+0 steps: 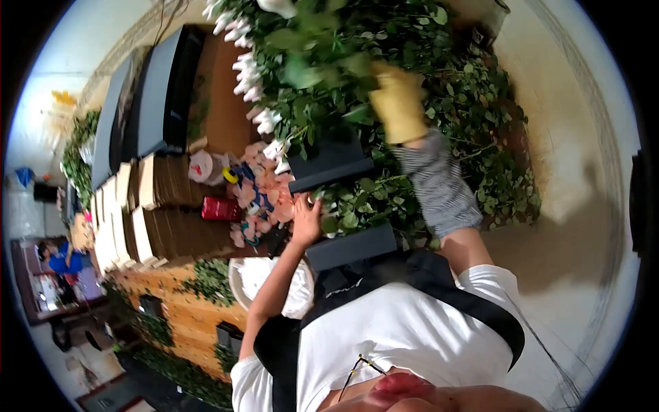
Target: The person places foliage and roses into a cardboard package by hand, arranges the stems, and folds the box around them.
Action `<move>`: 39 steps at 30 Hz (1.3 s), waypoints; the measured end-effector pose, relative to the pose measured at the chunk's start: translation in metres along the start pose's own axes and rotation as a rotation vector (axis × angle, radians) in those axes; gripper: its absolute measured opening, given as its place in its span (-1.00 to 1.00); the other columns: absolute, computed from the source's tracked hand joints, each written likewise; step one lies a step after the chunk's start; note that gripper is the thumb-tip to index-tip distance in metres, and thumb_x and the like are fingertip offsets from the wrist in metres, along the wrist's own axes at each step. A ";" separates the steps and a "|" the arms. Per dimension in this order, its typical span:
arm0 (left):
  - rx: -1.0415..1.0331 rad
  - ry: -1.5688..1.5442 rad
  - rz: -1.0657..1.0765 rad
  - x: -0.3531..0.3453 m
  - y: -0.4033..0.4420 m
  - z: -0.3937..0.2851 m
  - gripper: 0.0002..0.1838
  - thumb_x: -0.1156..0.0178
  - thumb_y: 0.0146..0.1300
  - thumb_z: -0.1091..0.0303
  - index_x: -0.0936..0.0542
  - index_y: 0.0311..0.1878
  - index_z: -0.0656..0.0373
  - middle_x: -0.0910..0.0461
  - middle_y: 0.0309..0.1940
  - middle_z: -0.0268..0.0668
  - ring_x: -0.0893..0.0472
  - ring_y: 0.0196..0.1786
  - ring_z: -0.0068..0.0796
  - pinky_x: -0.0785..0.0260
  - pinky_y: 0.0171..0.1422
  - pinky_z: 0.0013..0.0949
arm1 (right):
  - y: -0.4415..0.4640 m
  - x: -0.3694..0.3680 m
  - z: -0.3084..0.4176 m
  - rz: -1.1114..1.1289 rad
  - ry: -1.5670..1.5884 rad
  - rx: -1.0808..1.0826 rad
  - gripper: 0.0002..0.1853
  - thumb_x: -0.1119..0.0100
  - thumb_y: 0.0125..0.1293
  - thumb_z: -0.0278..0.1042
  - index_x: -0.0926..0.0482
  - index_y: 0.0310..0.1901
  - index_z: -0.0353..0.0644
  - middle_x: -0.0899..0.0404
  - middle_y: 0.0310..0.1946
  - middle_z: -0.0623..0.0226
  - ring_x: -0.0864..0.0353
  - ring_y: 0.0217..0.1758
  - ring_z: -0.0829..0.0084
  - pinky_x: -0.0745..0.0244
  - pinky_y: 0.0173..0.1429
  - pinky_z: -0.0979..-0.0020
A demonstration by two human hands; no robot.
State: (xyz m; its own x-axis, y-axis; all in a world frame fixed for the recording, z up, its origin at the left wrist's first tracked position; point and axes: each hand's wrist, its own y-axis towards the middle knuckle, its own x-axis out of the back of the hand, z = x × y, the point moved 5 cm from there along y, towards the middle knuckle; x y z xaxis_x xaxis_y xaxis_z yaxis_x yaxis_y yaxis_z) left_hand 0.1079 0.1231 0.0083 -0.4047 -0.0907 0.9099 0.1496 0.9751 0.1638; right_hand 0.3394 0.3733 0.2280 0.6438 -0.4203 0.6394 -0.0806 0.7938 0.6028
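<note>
My left hand (307, 218) is bare and rests between two dark padded blocks, the upper block (331, 165) and the lower block (353, 246). Its fingers are curled beside leafy stems (364, 206); what they hold, if anything, is hidden. My right hand (398, 103) wears a yellow glove, with a striped grey sleeve (439, 182) over the forearm. Smeared by motion, it appears closed on a leafy flower stem (305, 65) above a big pile of foliage (480, 130). White-wrapped flower heads (247, 75) line the pile's left side.
Pink foam pieces (264, 182), a red box (221, 209) and a tape roll (230, 175) lie left of my left hand. Stacked cardboard (165, 182) stands further left. Below is a white-filled tub (274, 281). A person in blue (62, 259) is at the far left.
</note>
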 end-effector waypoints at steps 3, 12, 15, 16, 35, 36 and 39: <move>0.040 0.013 -0.046 0.005 0.003 -0.006 -0.49 -0.20 0.09 0.38 -0.55 0.19 0.11 -0.34 0.23 0.12 -0.35 0.27 0.18 -0.22 0.39 0.08 | -0.007 0.097 -0.029 0.094 -0.302 -0.751 -0.74 -0.20 0.37 -0.33 -0.69 0.03 -0.16 -0.73 -0.29 0.20 -0.65 -0.34 0.36 -0.52 -0.29 0.32; -0.029 0.012 -0.114 0.013 0.007 -0.014 -0.50 -0.36 -0.09 0.33 -0.59 0.03 0.09 -0.41 0.15 0.13 -0.38 0.26 0.11 -0.23 0.39 0.01 | -0.098 0.155 -0.024 -0.330 0.263 -0.121 -0.81 -0.15 0.38 -0.40 -0.69 -0.15 -0.32 -0.72 -0.20 0.21 -0.69 -0.23 0.29 -0.60 -0.14 0.28; 0.015 -0.095 -0.054 0.017 0.008 -0.015 -0.49 -0.40 -0.07 0.26 -0.60 0.04 0.07 -0.40 0.18 0.13 -0.39 0.27 0.12 -0.23 0.40 0.03 | -0.142 0.077 0.010 0.231 0.255 -0.420 -0.84 -0.12 0.25 -0.53 -0.69 -0.20 -0.26 -0.70 -0.11 0.21 -0.71 -0.09 0.26 -0.64 -0.04 0.27; 0.023 -0.088 -0.054 0.021 0.008 -0.016 -0.51 -0.39 -0.02 0.22 -0.60 0.04 0.07 -0.41 0.20 0.11 -0.39 0.28 0.10 -0.23 0.40 0.03 | -0.163 0.053 0.033 0.435 0.268 -0.442 -0.83 -0.12 0.21 -0.57 -0.69 -0.22 -0.24 -0.70 -0.08 0.21 -0.71 -0.04 0.25 -0.65 -0.01 0.26; 0.104 -0.199 -0.072 0.004 0.000 -0.008 -0.36 -0.48 -0.11 0.17 -0.60 0.13 0.05 -0.35 0.21 0.08 -0.31 0.37 0.10 -0.18 0.46 0.06 | -0.214 0.040 -0.005 0.533 -0.368 0.208 -0.51 -0.13 0.11 -0.72 -0.69 0.07 -0.07 -0.69 0.10 0.22 -0.69 0.13 0.21 -0.64 0.20 0.28; 0.094 -0.234 -0.034 0.003 0.000 -0.007 -0.37 -0.48 -0.11 0.19 -0.60 0.12 0.07 -0.36 0.14 0.06 -0.34 0.32 0.09 -0.21 0.42 0.04 | -0.233 0.022 -0.023 0.573 -0.405 0.187 -0.57 -0.10 0.21 -0.59 -0.65 0.12 -0.09 -0.65 0.16 0.22 -0.65 0.17 0.21 -0.60 0.19 0.30; 0.034 -0.299 -0.050 0.007 0.002 -0.008 -0.39 -0.47 -0.10 0.24 -0.60 0.11 0.12 -0.36 -0.02 0.00 -0.39 0.18 0.09 -0.31 0.31 0.00 | -0.236 0.006 -0.021 0.394 -0.430 0.352 -0.65 -0.01 0.45 -0.43 -0.60 0.20 -0.23 -0.68 0.06 0.27 -0.65 -0.19 0.39 -0.57 -0.17 0.46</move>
State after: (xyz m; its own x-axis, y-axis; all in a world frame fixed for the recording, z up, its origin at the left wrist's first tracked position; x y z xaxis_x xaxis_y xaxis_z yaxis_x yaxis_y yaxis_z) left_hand 0.1128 0.1225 0.0182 -0.6591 -0.0803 0.7477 0.0944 0.9776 0.1882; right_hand 0.3784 0.1928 0.0796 0.1619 -0.3246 0.9319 -0.5370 0.7633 0.3591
